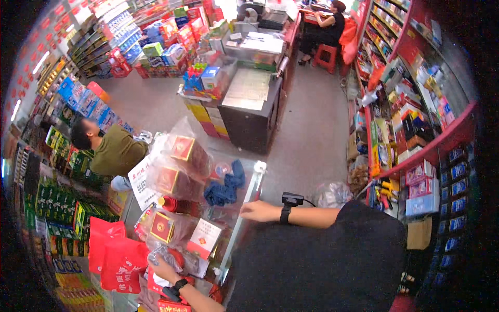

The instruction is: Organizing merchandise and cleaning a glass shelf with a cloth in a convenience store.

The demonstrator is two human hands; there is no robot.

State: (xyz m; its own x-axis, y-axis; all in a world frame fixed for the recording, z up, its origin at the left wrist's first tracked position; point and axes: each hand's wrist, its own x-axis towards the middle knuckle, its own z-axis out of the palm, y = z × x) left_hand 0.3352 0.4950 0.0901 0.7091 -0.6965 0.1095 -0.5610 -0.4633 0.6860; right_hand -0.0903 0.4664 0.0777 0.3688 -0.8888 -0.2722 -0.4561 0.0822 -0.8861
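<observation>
My left hand, with a black strap at its wrist, pinches a piece of clear plastic wrap above the glass counter. Resting on the counter's near edge, my right hand has its fingers bent and blurred, and no object shows in it. A small black camera sits on that wrist. Between my hands lie a red-and-gold box in clear plastic and a white-and-red printed card box. Two more bagged red-and-gold boxes, the upper box and the lower box, stand farther along, beside a gold-capped red bottle.
Dark blue cloth lies on the glass. Red bags sit at the counter's far side, near a person in a green shirt. Another person sits by a red stool. Stocked shelves line the right.
</observation>
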